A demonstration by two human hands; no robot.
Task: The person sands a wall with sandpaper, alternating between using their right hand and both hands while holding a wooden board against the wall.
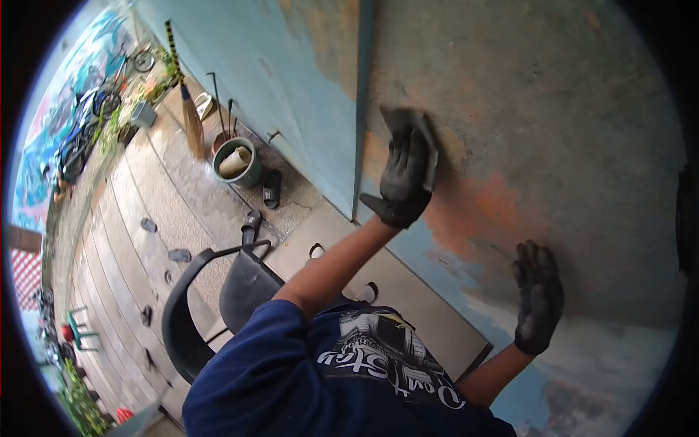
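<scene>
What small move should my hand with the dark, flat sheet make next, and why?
Probably slide the left black-gloved hand and its dark, flat sheet toward the orange patch on the mottled grey wall. The sheet is close beside that patch, and the open right black-gloved hand is beyond it.

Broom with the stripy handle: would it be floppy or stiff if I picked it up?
The striped handle would probably stay stiff, since it looks like one slim pole. The bristles might bend a bit, because they look like thin strands bundled together.
</scene>
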